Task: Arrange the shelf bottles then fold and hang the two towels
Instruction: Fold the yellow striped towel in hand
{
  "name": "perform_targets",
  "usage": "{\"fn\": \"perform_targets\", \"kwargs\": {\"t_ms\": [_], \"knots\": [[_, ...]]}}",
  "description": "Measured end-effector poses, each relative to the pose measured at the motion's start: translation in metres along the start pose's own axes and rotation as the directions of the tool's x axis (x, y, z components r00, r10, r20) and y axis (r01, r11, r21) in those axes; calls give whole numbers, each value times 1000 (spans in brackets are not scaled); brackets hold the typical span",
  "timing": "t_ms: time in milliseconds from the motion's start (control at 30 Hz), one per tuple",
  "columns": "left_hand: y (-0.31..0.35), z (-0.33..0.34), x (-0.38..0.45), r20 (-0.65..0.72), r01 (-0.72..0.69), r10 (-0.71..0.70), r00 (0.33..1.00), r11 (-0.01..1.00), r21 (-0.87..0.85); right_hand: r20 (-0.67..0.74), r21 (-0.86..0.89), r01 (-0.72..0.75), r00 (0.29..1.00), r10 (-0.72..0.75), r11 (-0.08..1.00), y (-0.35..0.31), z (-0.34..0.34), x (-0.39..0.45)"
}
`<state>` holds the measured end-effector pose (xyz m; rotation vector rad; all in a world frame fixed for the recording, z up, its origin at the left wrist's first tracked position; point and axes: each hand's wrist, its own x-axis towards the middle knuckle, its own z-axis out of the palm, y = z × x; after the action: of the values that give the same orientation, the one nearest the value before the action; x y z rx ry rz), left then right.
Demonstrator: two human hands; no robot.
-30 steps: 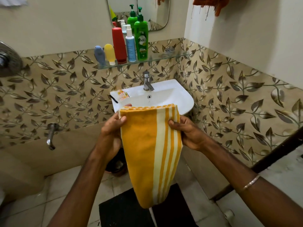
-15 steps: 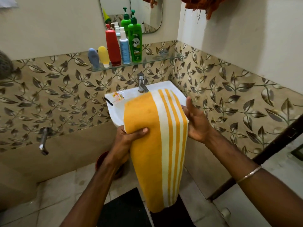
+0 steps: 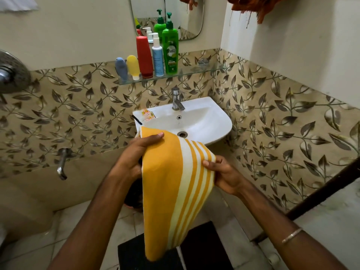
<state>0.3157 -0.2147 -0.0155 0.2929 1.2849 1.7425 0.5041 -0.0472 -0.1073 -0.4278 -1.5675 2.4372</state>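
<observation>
I have the yellow towel [image 3: 175, 182] held in both hands, folded and hanging lengthwise, with its white-and-yellow stripes running down the side nearer my right hand. My left hand [image 3: 134, 156] grips the upper edge on the plain yellow side, thumb laid across the top face and fingers curled out of sight behind the cloth. My right hand [image 3: 222, 174] pinches the striped edge a little lower, thumb on the front, the other fingers tucked behind. A thin bangle [image 3: 291, 235] sits on that wrist. From the grip the towel drops to a rounded end that hangs in front of the dark mat [image 3: 204, 248] on the floor.

Just beyond the grip is the white sink [image 3: 204, 121]; the towel's top edge overlaps its front rim in the view, and I cannot tell whether they touch. The tap [image 3: 176, 100] stands at the back of the basin.

Farther up from my hands, a glass shelf [image 3: 194, 72] carries the bottles in a close row: blue bottle [image 3: 121, 68], yellow bottle [image 3: 133, 67], red bottle [image 3: 144, 56], white pump bottle [image 3: 157, 55] and green pump bottle [image 3: 170, 49], all upright. The mirror [image 3: 181, 16] is behind them. Above my right hand, at the top of the view, an orange cloth [image 3: 251, 6] hangs on the wall.
</observation>
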Motion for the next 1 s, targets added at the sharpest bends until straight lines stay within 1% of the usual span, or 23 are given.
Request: {"fn": "perform_targets", "kwargs": {"t_ms": [33,67,133,200,233,300,333,367,400,467,500,567,600,667,733,800,900,933,1000], "knots": [[0,-7,1,26,44,-43,999,998,-38,4,16,15,1000,-15,1000,-3,5,3],[-1,-14,2,63,54,-49,997,996,-73,2,30,20,1000,-20,999,-6,11,6],[-9,-30,4,89,20,-5,996,986,-164,9,63,35,999,-36,997,-13,20,11],[-23,-45,8,166,43,-3,986,970,-239,-2,124,59,998,-59,991,-23,27,13],[-32,-49,7,227,50,2,974,973,-224,-4,152,83,996,-84,985,-26,27,15],[-50,-50,-1,324,4,27,946,996,-94,-26,195,113,994,-110,974,-37,29,13],[-55,-49,-6,348,-17,23,937,1000,-21,-46,248,114,993,-106,962,-44,30,9],[-58,-49,-8,348,-42,25,937,998,39,-45,312,127,992,-118,942,-48,24,7],[-59,-47,-10,349,-71,39,936,994,80,-49,372,111,994,-100,922,-53,21,4],[-60,-42,-11,353,-124,64,933,981,149,57,442,62,994,-97,895,-60,17,-2],[-59,-37,-11,353,-150,84,932,975,163,84,431,69,990,-116,900,-60,13,-2],[-55,-25,-11,342,-191,137,930,973,131,65,401,106,988,-143,910,-59,-1,0],[-52,-20,-10,338,-204,155,928,972,115,56,409,102,989,-136,907,-59,-6,-1],[-45,-7,-10,336,-226,178,925,968,109,70,421,106,986,-149,901,-51,-19,-1],[-37,4,-10,343,-229,178,922,967,111,77,398,95,988,-136,913,-49,-20,-2],[-29,12,-9,326,-200,154,933,973,113,71,401,61,993,-97,914,-43,-21,-4],[-18,15,-7,315,-150,115,942,985,89,87,302,34,994,-63,953,-31,-16,-10],[-14,14,-6,318,-120,95,943,991,59,78,272,47,994,-71,961,-27,-14,-10],[-9,7,-4,315,-21,38,948,998,-58,40,174,67,996,-75,982,-23,-7,-12]]}}
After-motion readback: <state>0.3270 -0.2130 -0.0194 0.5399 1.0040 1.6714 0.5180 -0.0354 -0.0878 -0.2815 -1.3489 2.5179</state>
